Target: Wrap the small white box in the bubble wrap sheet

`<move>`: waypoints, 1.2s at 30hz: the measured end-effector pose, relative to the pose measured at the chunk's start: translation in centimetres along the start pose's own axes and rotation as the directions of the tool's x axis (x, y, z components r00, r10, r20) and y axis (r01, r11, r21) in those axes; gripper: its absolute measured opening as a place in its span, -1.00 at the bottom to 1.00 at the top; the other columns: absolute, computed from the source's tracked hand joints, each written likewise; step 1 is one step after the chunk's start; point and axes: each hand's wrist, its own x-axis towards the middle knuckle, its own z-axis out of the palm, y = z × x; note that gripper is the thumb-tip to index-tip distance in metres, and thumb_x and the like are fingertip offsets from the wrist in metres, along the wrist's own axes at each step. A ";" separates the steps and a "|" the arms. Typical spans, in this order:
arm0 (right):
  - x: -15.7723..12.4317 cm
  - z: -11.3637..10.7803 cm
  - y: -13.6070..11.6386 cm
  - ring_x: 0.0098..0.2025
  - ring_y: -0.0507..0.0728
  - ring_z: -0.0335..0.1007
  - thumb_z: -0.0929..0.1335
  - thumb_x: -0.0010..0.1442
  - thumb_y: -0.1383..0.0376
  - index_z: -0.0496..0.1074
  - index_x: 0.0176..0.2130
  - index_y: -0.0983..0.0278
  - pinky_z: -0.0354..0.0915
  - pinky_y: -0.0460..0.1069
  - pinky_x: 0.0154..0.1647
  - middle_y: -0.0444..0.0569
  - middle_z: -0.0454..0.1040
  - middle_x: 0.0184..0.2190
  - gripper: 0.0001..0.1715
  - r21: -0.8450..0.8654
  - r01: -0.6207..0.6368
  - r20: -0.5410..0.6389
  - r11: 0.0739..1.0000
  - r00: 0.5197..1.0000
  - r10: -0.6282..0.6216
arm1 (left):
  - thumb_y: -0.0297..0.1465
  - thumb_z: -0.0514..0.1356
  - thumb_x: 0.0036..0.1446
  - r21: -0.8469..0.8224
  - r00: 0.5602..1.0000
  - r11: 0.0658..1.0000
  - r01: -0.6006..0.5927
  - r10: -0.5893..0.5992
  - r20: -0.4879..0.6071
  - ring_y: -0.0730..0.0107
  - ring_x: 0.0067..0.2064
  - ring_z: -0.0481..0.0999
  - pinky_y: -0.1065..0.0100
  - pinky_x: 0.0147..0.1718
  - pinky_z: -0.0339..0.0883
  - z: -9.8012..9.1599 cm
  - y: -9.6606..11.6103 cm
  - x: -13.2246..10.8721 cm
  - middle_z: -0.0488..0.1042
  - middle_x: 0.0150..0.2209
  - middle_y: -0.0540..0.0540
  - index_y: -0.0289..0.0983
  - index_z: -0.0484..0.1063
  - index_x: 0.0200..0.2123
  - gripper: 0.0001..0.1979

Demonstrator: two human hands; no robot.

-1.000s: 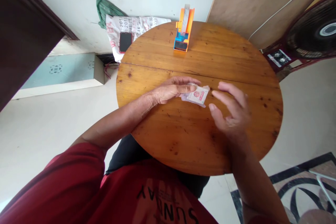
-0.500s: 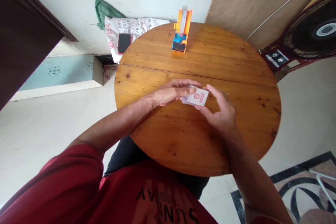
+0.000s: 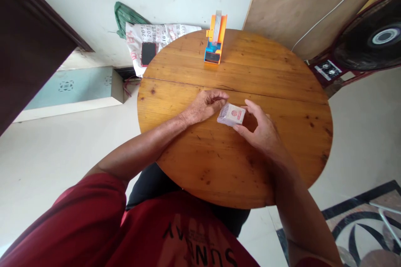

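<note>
Clamped between thumb and fingers of right hand (image 3: 263, 133): small white packet (image 3: 232, 114); left hand (image 3: 203, 107) curled at packet's left edge, hold indeterminate; wooden table (image 3: 234, 171) beneath; orange dispenser (image 3: 214, 46) at far side.

Two bare hands out at the grip, the left hand (image 3: 205, 107) and the right hand (image 3: 263, 133), and bare forearms run back from it on either side. Behind the grip, close under the camera, there's a red T-shirt (image 3: 140, 233) with dark block lettering (image 3: 200, 244) across the chest: it reads SUNDAY, upside down from up here. On the left side of the grip the short sleeve (image 3: 94, 200), same red, ends in a loose edge above the elbow. Between shirt and grip, a dark, near-black garment (image 3: 153, 183) shows at the lap.
</note>
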 end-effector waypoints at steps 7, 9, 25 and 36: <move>0.1 -0.5 -0.6 0.23 0.41 0.40 0.48 0.12 0.06 0.23 0.32 0.15 0.27 0.39 0.22 0.17 0.43 0.25 -0.13 0.000 0.054 -0.013 0.999 0.998 -0.054 | -0.21 0.36 0.14 -0.160 0.999 0.987 0.009 -0.003 0.035 0.43 -0.23 0.55 0.36 -0.14 0.39 0.1 -0.3 -0.2 0.58 -0.19 -0.09 -0.32 0.53 -0.08 -0.64; 0.2 -0.3 -0.5 0.21 0.41 0.43 0.47 0.15 0.08 0.25 0.31 0.15 0.28 0.38 0.20 0.16 0.48 0.21 -0.18 -0.010 0.069 -0.039 0.998 0.997 -0.069 | -0.17 0.38 0.12 -0.186 0.998 0.982 0.016 -0.004 0.063 0.45 -0.25 0.54 0.38 -0.19 0.39 0.1 -0.2 -0.3 0.57 -0.19 -0.09 -0.31 0.52 -0.07 -0.60; 0.2 -0.1 -0.4 0.18 0.40 0.45 0.46 0.17 0.10 0.28 0.28 0.10 0.31 0.36 0.17 0.11 0.52 0.17 -0.25 -0.062 0.124 -0.064 0.990 0.990 -0.128 | -0.20 0.39 0.10 -0.173 0.995 0.985 -0.006 0.024 0.101 0.53 -0.39 0.44 0.43 -0.35 0.35 0.5 0.2 -0.3 0.54 -0.28 -0.05 -0.30 0.55 -0.14 -0.66; 0.3 0.0 -0.4 0.12 0.37 0.48 0.45 0.18 0.11 0.35 0.19 0.10 0.32 0.32 0.14 0.08 0.55 0.09 -0.38 -0.078 0.142 -0.093 0.987 0.984 -0.149 | -0.16 0.32 0.19 0.001 0.967 0.981 -0.194 0.191 0.167 0.27 -0.02 0.51 0.33 -0.09 0.40 0.1 1.1 -0.6 0.47 0.04 -0.18 -0.22 0.63 -0.15 -0.71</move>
